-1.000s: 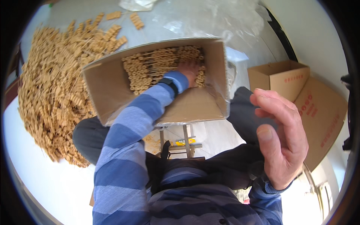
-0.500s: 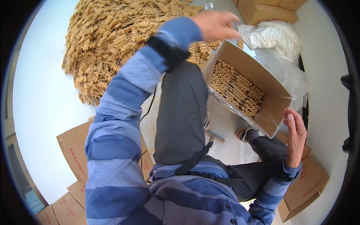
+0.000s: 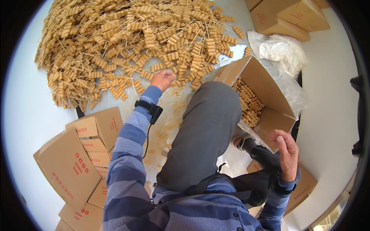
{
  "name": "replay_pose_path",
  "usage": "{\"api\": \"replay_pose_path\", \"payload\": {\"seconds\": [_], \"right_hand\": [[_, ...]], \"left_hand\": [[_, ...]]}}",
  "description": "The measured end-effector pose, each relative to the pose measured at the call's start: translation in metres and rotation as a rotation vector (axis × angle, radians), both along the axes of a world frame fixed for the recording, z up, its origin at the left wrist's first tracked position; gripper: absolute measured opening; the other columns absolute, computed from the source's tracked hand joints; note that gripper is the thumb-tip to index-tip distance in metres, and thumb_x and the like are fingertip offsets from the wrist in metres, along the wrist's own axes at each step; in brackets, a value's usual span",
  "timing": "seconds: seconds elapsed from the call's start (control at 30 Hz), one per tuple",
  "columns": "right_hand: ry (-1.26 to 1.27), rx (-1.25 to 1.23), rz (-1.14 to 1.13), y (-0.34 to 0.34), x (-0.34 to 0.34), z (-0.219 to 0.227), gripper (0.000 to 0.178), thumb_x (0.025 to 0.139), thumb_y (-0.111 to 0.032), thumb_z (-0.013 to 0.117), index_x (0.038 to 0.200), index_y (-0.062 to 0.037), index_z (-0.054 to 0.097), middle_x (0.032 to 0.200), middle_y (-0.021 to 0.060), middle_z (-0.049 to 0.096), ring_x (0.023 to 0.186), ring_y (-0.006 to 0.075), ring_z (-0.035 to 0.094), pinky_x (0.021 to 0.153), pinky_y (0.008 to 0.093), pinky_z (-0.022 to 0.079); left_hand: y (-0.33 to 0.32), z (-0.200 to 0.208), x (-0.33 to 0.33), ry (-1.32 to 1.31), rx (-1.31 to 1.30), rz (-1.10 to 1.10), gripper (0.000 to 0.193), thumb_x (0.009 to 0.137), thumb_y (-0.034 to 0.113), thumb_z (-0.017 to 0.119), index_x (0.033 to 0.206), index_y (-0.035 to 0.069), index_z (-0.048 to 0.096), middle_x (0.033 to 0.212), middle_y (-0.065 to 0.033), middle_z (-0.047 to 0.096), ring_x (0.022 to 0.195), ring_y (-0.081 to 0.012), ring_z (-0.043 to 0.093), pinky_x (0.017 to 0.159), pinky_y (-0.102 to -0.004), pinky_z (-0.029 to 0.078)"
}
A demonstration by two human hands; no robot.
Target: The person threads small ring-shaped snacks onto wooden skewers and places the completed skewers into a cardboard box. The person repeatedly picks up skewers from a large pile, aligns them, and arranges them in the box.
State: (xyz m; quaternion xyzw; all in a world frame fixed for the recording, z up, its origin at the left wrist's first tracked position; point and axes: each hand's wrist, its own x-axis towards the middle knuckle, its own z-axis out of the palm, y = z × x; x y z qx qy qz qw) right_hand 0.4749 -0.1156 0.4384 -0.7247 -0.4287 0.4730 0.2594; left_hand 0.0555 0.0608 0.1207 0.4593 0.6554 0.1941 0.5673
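My left hand [image 3: 163, 79] is at the near edge of a large heap of tan ridged pieces on thin sticks [image 3: 115, 42]. Its fingers are curled in, and whatever they pinch is hidden. An open cardboard carton [image 3: 271, 86] stands tilted to the right of my raised knee. Packed inside are several rows of the same stick pieces [image 3: 250, 106], their round, holed ends showing; my knee covers part of them. By the carton's near right corner is my right hand [image 3: 286, 152], thumb drawn against bent fingers. I cannot make out whether it grips the rim.
Cardboard boxes [image 3: 69, 165] are stacked at the left, and more boxes [image 3: 281, 17] stand at the far right. White plastic sheeting [image 3: 281, 52] lies bunched behind the carton. Another box [image 3: 304, 188] sits beyond my right forearm. Crumbs dot the floor [image 3: 169, 111] by my leg.
My left hand has swung from above the carton's far side back left to the heap's edge. My right hand has come slightly nearer and left. The view has shifted, showing more of the heap.
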Motion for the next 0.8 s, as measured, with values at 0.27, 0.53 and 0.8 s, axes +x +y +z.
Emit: {"api": "replay_pose_path", "payload": {"seconds": [0.27, 0.53, 0.8], "right_hand": [[-0.071, -0.195, 0.050, 0.009, -0.007, -0.031, 0.019, 0.100, -0.012, 0.060, 0.112, 0.0001, 0.067, 0.100, 0.0057, 0.069, 0.097, 0.0149, 0.063, 0.089, 0.0279, 0.049], [-0.404, -0.100, 0.472, -0.003, -0.009, -0.085, 0.041, 0.085, -0.011, 0.073, 0.124, -0.0035, 0.060, 0.121, 0.0170, 0.064, 0.112, 0.0380, 0.059, 0.098, 0.0412, 0.047], [-0.342, -0.112, 0.481, -0.006, 0.008, -0.108, 0.050, 0.076, -0.002, 0.071, 0.125, -0.0051, 0.059, 0.121, 0.0146, 0.064, 0.113, 0.0360, 0.059, 0.098, 0.0423, 0.046]], "left_hand": [[0.101, -0.015, 0.132, 0.473, 0.310, -0.424, 0.059, 0.087, 0.046, 0.070, 0.119, -0.003, 0.065, 0.118, -0.0235, 0.066, 0.110, -0.0398, 0.064, 0.093, -0.0428, 0.052], [0.136, -0.004, 0.181, 0.568, 0.166, -0.399, 0.065, 0.089, 0.044, 0.069, 0.131, -0.004, 0.055, 0.142, -0.0265, 0.049, 0.121, -0.0411, 0.058, 0.104, -0.0446, 0.047], [0.234, 0.005, 0.163, 0.522, 0.322, 0.047, 0.085, 0.084, 0.057, 0.071, 0.129, -0.012, 0.051, 0.119, -0.0294, 0.063, 0.108, -0.0360, 0.064, 0.094, -0.0432, 0.050]]}}
